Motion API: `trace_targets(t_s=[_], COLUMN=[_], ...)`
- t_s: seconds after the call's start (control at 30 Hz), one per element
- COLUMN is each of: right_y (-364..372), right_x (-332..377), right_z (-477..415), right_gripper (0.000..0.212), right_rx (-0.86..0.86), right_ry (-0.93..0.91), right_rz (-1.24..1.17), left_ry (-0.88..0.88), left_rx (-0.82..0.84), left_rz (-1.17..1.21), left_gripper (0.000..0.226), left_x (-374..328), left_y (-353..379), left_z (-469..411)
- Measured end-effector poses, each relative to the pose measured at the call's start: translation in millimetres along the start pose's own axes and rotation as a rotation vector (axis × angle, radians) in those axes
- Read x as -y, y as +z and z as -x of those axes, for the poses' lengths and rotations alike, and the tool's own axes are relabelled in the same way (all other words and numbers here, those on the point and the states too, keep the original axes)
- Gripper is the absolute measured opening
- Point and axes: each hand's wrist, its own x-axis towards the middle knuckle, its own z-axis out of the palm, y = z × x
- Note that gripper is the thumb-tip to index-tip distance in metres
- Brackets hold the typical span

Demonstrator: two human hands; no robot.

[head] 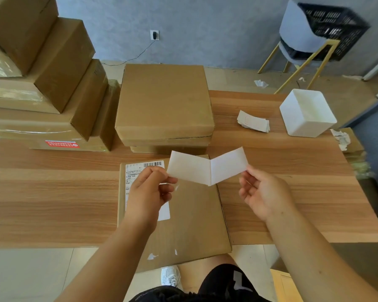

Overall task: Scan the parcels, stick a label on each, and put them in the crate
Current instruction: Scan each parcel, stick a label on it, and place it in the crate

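Label strip [207, 168], white and creased in a V, hangs in the air above the flat parcel [183, 216] at the near edge of the wooden table [52, 192], the left hand [148, 192] pinching one end and the right hand [264, 192] pinching the other, remaining fingers loosely spread. Behind sit stacked cardboard boxes [164, 103], a loose label pile [252, 122], a white tub [307, 114], and a black crate [332, 29] behind a chair [299, 33].
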Motion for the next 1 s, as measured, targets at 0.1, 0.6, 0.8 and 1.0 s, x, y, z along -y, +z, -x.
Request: trace_targets(t_s=[0.1, 0.6, 0.8, 1.0], right_y=[-18.9, -136.7, -198.3, -246.0], right_x=[6.7, 122.2, 182.6, 233.9], right_z=[-12.5, -94.4, -148.5, -191.3], right_gripper=[0.006, 0.014, 0.014, 0.015], right_rx=[-0.147, 0.150, 0.182, 0.144], right_ry=[-0.088, -0.537, -0.521, -0.589], right_rz=[-0.014, 1.225, 1.345, 1.327], left_ry=[-0.003, 0.297, 0.511, 0.880], left_rx=[-0.049, 0.032, 0.183, 0.197], left_rz=[-0.019, -0.822, -0.947, -1.055], left_gripper=[0.018, 0.020, 0.012, 0.013], left_x=[5.7, 38.3, 52.3, 65.2], left_y=[9.2, 157.1, 290.2, 418.0], left_z=[-9.5, -62.0, -99.8, -144.1])
